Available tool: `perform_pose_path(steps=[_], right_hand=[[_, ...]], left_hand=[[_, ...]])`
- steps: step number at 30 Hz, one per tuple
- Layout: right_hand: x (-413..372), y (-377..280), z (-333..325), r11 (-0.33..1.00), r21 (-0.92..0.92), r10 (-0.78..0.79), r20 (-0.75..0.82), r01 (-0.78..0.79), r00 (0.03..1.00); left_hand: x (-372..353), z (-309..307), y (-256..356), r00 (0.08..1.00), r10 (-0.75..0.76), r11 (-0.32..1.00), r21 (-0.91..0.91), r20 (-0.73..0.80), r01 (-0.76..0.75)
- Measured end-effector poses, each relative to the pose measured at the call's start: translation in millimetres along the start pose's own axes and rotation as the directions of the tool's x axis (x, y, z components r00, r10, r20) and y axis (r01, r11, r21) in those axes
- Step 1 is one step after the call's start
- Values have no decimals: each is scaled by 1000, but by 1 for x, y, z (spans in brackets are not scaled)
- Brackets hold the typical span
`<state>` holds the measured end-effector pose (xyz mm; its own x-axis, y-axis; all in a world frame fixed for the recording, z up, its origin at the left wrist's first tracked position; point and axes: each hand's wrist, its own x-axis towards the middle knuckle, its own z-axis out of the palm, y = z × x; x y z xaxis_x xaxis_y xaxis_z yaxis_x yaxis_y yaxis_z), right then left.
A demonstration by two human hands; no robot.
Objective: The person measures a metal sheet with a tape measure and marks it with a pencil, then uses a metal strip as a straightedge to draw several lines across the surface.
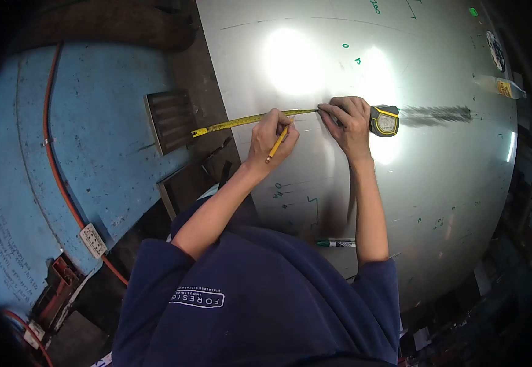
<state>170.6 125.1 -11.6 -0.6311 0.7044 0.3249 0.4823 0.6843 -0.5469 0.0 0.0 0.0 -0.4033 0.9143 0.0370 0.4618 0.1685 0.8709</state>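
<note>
My left hand [271, 136] is closed round a yellow pencil [277, 145], its rubber end towards me and its tip low at the sheet. The fingers of that hand also rest at the yellow blade [232, 123] of a tape measure [385, 120]. The blade runs leftward past the edge of a shiny metal sheet [443, 177], its hooked end over the side. My right hand [351, 125] pinches the blade near the black and yellow case, which lies just right of the knuckles. Green marks and faint lines show on the sheet.
A green and white marker [337, 243] lies near my body. Towards the far right edge are a bottle with a yellow label [505, 88] and a dark streaked patch [437, 114]. Left of the sheet stand a slatted metal piece [170, 121] and a socket strip [93, 240] on an orange cable.
</note>
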Motion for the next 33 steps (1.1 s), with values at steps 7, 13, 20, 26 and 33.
perform_pose_path(steps=[7,13,20,26,33], right_hand=[[10,4,3,999,-11,-36,-44,36,998],[5,-1,-2,999,-21,-38,-69,37,997],[2,-6,4,979,-202,-2,-171,-33,985],[3,-1,8,948,-313,7,-146,-53,989],[3,1,9,932,-359,25,-58,-44,998]], left_hand=[[13,-3,4,998,68,998,9,19,-68],[-12,-51,1,994,-26,991,-125,103,39],[-55,-152,-59,958,-173,981,-131,-230,146],[-91,-205,-85,918,-281,948,-229,-281,220],[-126,-229,-111,881,-352,928,-238,-316,285]])
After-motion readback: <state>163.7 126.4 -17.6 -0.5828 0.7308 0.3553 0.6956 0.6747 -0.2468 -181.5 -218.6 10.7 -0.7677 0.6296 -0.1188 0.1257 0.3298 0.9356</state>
